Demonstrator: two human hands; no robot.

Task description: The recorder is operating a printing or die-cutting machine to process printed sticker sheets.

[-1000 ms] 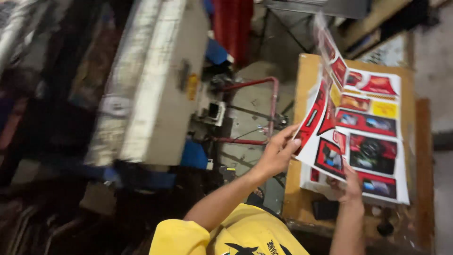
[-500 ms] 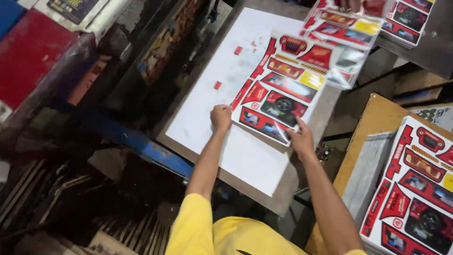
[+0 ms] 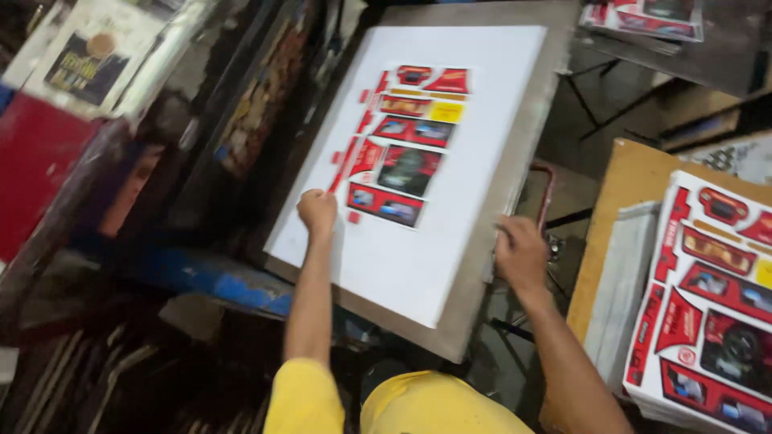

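Note:
A red printed carton sheet (image 3: 406,149) lies flat on a white board (image 3: 434,241) that rests on a grey platen (image 3: 482,265). My left hand (image 3: 318,210) is closed in a fist, pressing at the sheet's lower left corner on the white board. My right hand (image 3: 521,253) sits on the platen's right edge, fingers curled over it, apart from the sheet. Both forearms come out of yellow sleeves at the bottom of the view.
A stack of the same printed sheets (image 3: 712,301) lies on a brown table (image 3: 619,201) at the right, beside a pile of grey boards (image 3: 619,297). More printed sheets (image 3: 643,20) lie top right. Dark machine parts and a blue beam (image 3: 217,281) fill the left.
The sheet, held in both hands half a second ago, now lies flat on the white board. My right hand has left it and moved to the platen's edge.

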